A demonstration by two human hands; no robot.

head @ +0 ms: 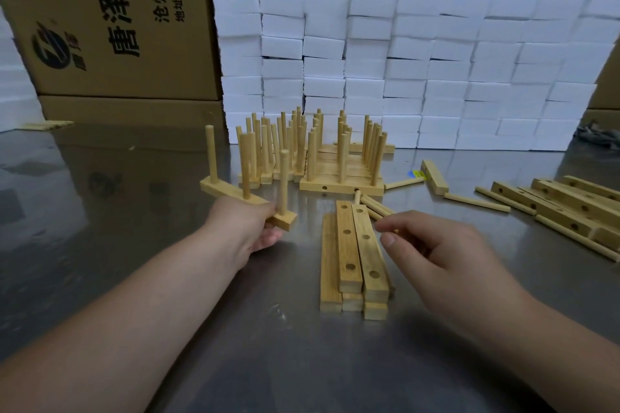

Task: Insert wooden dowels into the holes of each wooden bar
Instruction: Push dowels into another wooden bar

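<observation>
Dowels (246, 164) stand upright in all three holes of the wooden bar (233, 192), which the left hand (248, 231) grips by its near end, seemingly clear of the steel tabletop (134, 278). The right hand (436, 251) is curled, thumb and forefinger apparently pinching the near end of a loose dowel (374, 208) that lies with a few others just beyond its fingertips.

Between the hands, much closer to the right one, lies the stack of empty bars (349, 251). Its long axis runs straight away from the person, with open holes facing up. Filling them looks like the right hand's job, since the holes sit just left of its fingers.

The held bar probably belongs with the finished bars (342, 185) beyond the left hand, where standing dowels crowd the spot. Spare bars (570, 208) lie well to the right of the right hand. Behind everything are white foam blocks (402, 77) and cardboard boxes (117, 27).
</observation>
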